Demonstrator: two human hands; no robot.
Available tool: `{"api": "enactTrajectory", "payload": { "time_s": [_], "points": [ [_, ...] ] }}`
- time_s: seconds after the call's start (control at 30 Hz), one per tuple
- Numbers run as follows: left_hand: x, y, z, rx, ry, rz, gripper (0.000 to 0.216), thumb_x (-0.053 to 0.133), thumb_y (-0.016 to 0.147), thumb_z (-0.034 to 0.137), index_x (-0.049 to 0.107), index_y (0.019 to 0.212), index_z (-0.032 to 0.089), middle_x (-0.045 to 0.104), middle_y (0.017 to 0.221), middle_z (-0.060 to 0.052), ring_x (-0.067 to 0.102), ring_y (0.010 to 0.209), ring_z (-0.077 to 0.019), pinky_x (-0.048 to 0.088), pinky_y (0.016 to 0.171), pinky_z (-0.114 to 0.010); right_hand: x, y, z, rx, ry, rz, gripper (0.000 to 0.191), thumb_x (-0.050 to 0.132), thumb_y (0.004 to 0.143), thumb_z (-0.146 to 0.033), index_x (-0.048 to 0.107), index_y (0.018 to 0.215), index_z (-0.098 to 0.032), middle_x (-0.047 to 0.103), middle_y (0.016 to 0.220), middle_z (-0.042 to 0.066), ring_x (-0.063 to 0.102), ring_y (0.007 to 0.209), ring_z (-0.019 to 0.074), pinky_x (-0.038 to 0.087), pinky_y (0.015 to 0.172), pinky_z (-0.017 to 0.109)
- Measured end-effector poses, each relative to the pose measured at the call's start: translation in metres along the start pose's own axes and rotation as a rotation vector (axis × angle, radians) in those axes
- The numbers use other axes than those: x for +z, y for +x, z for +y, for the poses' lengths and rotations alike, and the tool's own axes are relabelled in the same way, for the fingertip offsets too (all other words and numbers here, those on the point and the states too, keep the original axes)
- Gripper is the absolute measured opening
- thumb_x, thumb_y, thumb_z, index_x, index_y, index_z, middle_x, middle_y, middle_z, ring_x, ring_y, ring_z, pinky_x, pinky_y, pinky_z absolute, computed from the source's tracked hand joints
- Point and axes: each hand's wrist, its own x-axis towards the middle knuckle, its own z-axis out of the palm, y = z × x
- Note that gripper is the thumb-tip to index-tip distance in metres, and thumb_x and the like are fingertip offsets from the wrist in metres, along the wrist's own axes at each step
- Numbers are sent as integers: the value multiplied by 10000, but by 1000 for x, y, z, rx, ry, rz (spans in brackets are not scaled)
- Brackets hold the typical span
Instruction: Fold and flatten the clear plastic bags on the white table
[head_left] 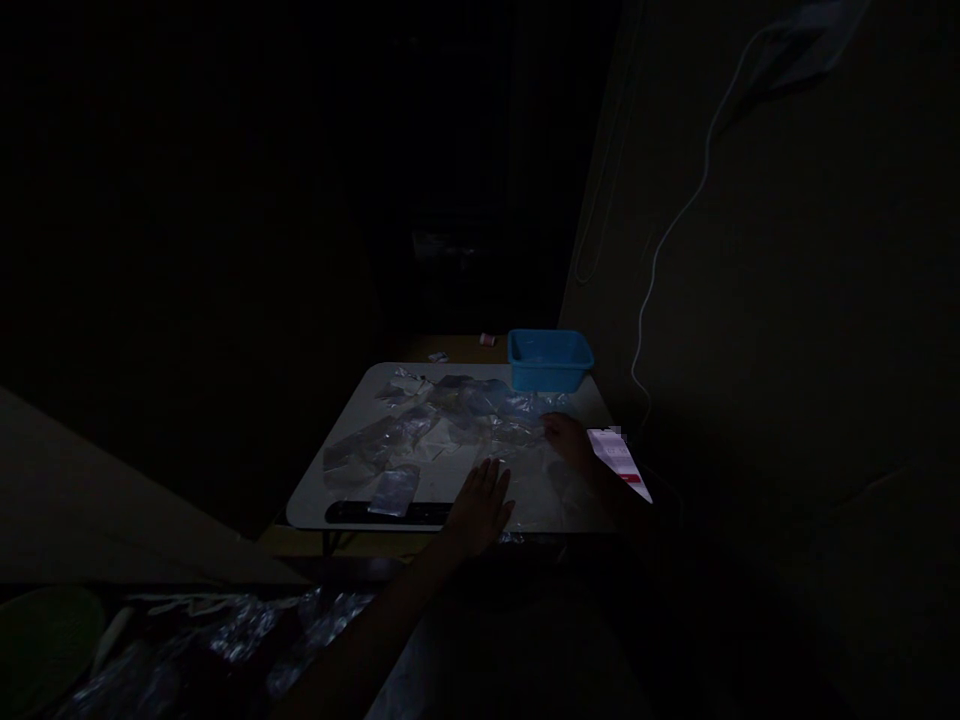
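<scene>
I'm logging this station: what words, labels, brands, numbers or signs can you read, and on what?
No text can be read.
Phone: marks on its lit screen, too small and blurred to read.
Pink-and-white item: too small to tell.
Blue basin: no lettering visible.
Clear plastic: none legible.

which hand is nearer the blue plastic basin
Right: the right hand is over the table, just in front of the blue plastic basin; the left hand is farther away, near the table's front edge.

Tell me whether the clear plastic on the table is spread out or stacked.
Spread out: the clear plastic lies in crinkled pieces across the white tabletop. Too dark to tell whether any are folded.
</scene>
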Motion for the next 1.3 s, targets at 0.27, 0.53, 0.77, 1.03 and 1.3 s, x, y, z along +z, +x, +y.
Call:
{"api": "enactTrajectory", "payload": {
  "time_s": [0.27, 0.53, 0.77, 1.03, 1.3],
  "points": [
    [0, -1, 0, -3, -13, 4, 467, 283, 871, 370, 341, 1258, 114, 299, 1340, -160, 194, 1257, -273, 251, 982, -429, 11, 8, 5, 156, 182, -24, 204, 457, 643, -224, 593, 768, -139, 614, 568, 22, 593, 524, 159, 488, 484, 270],
    [1, 3, -2, -12, -34, -27, 474, 285, 866, 374, 345, 1259, 115, 293, 1342, -160, 209, 1252, -275, 258, 977, -433, 0, -14, -11, -33, 46, 63, 420, 443, 655, -151, 502, 1068, -198, 623, 939, 61, 590, 823, 185, 487, 698, 324],
    [-4, 11, -3, -26, -81, -84, 466, 342, 848, 348, 385, 1237, 94, 336, 1312, -190, 255, 1230, -299, 282, 963, -440, 10, -86, -33, -515, -554, -289, 331, 435, 695, -86, 593, 969, -184, 598, 1032, 65, 493, 1023, 192, 316, 952, 380],
    [-20, 4, -9, -41, -373, 35, 420, 245, 888, 337, 351, 1258, 166, 313, 1349, -93, 240, 1251, -187, 294, 996, -375, 10, -102, -35, -471, -681, -320, 339, 401, 783, -152, 531, 1097, -166, 506, 1199, 98, 420, 1133, 202, 193, 1009, 472],
    [-13, -7, -32, -216, -387, 179, 342, 309, 867, 275, 496, 1128, 159, 536, 1134, -102, 470, 1071, -203, 385, 917, -399, 12, -103, -34, -452, -693, -331, 332, 379, 791, -155, 530, 1087, -163, 497, 1210, 88, 405, 1143, 184, 190, 1006, 455]
  ]
}}
